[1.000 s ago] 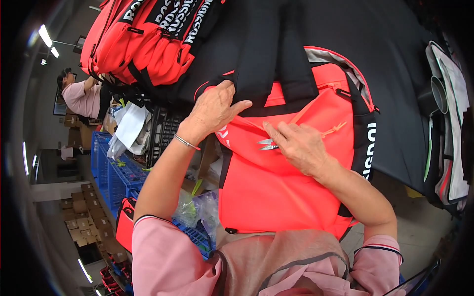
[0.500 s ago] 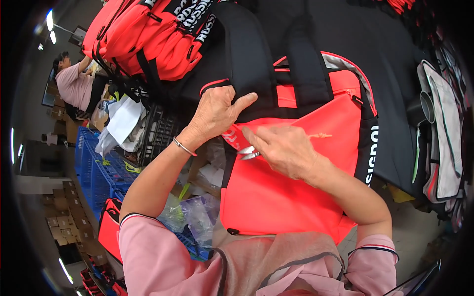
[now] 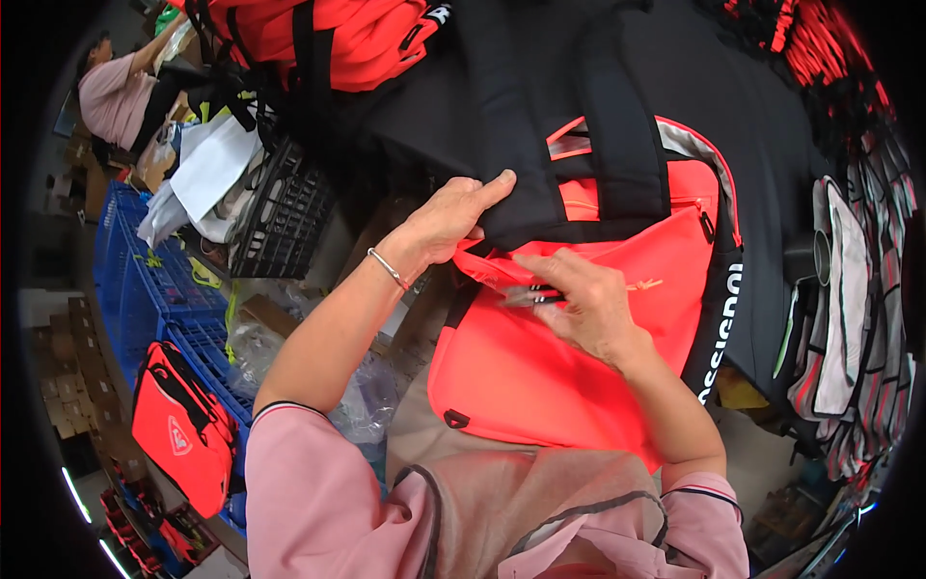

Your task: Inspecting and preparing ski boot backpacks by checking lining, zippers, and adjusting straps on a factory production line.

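A bright red backpack [image 3: 540,386] with black shoulder straps [image 3: 627,125] lies in front of me, partly on the black tabletop and hanging toward my lap. My left hand [image 3: 444,220] pinches its edge near the strap base, thumb stretched out on top and fingertips hidden beneath. In my right hand [image 3: 590,304] is a pair of small metal scissors [image 3: 521,296], the blades blurred and pointing left across the red fabric close to my left hand. An orange strand [image 3: 644,285] shows on the fabric just right of my right hand.
More red backpacks [image 3: 362,48] are piled at the far left. Left of me stand a black crate [image 3: 286,207] with papers, blue crates [image 3: 125,261] and a red bag [image 3: 159,415]. Grey-white fabric pieces [image 3: 839,299] hang at the right. A co-worker [image 3: 114,92] is at the upper left.
The whole view has shifted, showing more of the left side. The fabric by my left hand is now bunched, and the scissors have turned to point more level and look smeared by motion.
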A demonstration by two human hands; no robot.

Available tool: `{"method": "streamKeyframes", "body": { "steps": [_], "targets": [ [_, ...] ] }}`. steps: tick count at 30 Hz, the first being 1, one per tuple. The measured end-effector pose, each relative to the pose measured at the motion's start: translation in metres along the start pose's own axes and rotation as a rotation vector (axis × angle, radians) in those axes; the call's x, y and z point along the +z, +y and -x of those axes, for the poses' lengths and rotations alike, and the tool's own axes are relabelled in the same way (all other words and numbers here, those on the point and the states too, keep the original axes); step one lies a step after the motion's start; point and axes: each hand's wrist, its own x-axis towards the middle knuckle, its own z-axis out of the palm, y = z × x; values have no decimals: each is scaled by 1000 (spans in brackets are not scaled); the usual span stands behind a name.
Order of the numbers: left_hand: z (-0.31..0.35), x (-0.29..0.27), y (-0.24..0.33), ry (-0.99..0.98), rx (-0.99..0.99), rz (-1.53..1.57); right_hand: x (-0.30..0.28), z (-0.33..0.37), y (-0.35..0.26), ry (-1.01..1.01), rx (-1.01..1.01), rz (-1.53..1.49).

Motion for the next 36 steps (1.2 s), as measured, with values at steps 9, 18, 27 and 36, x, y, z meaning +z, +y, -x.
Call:
{"method": "streamKeyframes", "body": {
  "steps": [9, 18, 27, 36],
  "targets": [
    [-23, -21, -15, -243, 10, 113, -16, -56, 4, -5, -6, 197],
    [-28, -26, -14, -380, -4, 288, 0, -70, 1, -133, -279, 364],
    [-30, -31, -14, -326, -13, 253, -28, -91, -4, 21, -88, 3],
    [-39, -34, -19, -383, 6, 244, -38, -62, 9, -87, 17, 303]
  ]
}}
